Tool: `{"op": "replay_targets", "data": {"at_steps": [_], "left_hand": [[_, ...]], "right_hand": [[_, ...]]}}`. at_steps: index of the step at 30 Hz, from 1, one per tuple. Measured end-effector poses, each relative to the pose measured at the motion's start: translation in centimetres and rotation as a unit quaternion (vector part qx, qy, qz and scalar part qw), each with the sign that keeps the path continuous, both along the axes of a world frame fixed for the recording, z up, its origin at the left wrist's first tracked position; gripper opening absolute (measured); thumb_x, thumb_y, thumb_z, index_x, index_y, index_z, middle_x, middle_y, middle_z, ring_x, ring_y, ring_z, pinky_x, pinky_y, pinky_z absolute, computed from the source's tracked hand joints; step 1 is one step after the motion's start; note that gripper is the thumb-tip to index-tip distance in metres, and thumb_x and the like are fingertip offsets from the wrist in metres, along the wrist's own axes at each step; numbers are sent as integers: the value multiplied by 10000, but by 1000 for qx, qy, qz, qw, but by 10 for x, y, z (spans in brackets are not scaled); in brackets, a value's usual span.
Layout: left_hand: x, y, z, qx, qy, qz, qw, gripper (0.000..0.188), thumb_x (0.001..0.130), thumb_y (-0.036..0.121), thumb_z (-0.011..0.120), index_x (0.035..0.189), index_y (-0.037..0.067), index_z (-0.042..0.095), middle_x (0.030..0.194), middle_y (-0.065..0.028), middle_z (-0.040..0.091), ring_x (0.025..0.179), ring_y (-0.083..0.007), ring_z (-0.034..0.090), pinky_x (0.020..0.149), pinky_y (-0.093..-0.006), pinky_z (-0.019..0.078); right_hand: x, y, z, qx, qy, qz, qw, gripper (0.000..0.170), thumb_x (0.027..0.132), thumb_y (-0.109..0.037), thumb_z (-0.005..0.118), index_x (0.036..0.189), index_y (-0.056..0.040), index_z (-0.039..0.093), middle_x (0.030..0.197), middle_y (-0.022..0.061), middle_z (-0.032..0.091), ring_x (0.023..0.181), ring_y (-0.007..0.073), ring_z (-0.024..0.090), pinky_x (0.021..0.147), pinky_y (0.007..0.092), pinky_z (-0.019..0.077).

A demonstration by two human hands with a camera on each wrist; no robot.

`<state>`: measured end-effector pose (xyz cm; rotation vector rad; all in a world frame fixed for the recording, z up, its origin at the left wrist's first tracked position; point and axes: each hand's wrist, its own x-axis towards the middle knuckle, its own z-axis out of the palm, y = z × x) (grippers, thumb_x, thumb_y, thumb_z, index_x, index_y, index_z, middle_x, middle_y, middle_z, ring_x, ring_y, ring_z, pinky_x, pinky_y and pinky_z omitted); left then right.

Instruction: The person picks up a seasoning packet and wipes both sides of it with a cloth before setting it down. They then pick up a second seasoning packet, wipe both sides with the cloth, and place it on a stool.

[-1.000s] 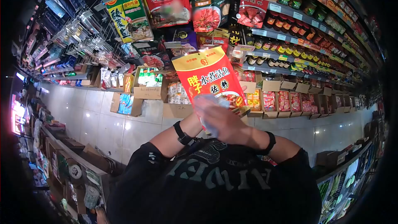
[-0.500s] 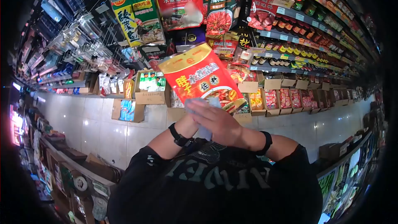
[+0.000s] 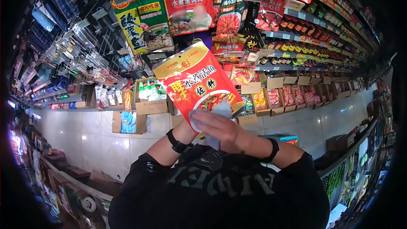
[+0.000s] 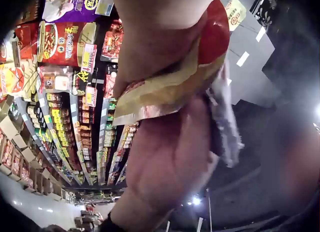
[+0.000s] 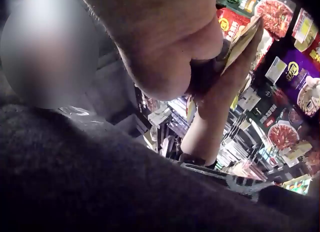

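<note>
A red seasoning packet with a gold top band and a picture of a bowl leans leftward in front of the person in the head view. My left hand grips its lower part from behind, mostly covered by the packet in the head view. Over the packet's lower front lies my right hand, holding a pale grey cloth against the printed face. In the left wrist view, the packet's folded edge runs between the two hands, and the cloth hangs beside the right one.
Large hanging packets fill the rack straight ahead. Shelves of jars extend to the right. Below them stand open cardboard boxes of small goods beside the tiled floor. Wire hooks stick out on the left.
The packet has shifted left and tilts further that way. My right hand has slid over its lower front with the cloth. The rack has shifted right and slightly down in the head view.
</note>
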<state>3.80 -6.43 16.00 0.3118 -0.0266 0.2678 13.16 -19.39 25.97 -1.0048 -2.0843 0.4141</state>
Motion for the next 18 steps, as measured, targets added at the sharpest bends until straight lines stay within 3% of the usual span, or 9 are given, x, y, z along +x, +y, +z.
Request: {"op": "replay_targets", "data": {"at_steps": [3, 7, 10, 13, 14, 18], "left_hand": [[-4, -1, -3, 2, 4, -4, 1000, 513, 1065, 427, 423, 1442, 82, 465, 1421, -151, 545, 1219, -297, 608, 1028, -452, 520], [-1, -6, -8, 3, 5, -3, 1000, 508, 1064, 422, 426, 1441, 83, 467, 1419, -146, 547, 1218, -292, 608, 1029, -447, 519], [8, -13, -9, 4, 5, 0, 1000, 504, 1064, 418, 429, 1439, 84, 468, 1417, -142, 548, 1217, -288, 607, 1029, -444, 518], [23, -21, -7, 0, 3, 4, 1000, 500, 1064, 414, 432, 1438, 84, 469, 1415, -138, 549, 1216, -283, 607, 1030, -440, 517], [28, -24, -7, 1, 3, 6, 1000, 498, 1064, 413, 433, 1437, 85, 469, 1414, -137, 549, 1216, -282, 607, 1030, -439, 517], [48, -33, -4, 10, 1, 15, 1000, 493, 1063, 408, 437, 1435, 86, 471, 1411, -132, 551, 1214, -277, 606, 1031, -435, 516]], "right_hand": [[14, 5, -3, 19, -34, -25, 999, 654, 799, 17, 685, 1422, -71, 503, 1492, 200, 467, 1376, 389, 469, 1128, 473, 419], [70, 5, 9, -2, -79, -181, 980, 644, 772, 11, 719, 1389, -77, 553, 1433, 184, 521, 1324, 394, 501, 1057, 449, 460], [95, -5, 7, -18, -98, -241, 966, 613, 756, -10, 737, 1348, -64, 590, 1375, 187, 546, 1244, 392, 534, 1019, 448, 465], [81, -18, 15, -14, -101, -279, 955, 549, 756, 12, 722, 1294, -49, 633, 1327, 199, 551, 1171, 391, 552, 999, 449, 467], [73, -23, 19, -12, -21, -243, 970, 537, 741, 33, 710, 1269, -39, 646, 1273, 199, 559, 1171, 391, 551, 990, 444, 476], [70, -40, 15, -18, -59, -97, 993, 590, 705, 70, 695, 1282, -36, 630, 1264, 194, 557, 1179, 404, 553, 982, 434, 491]]}}
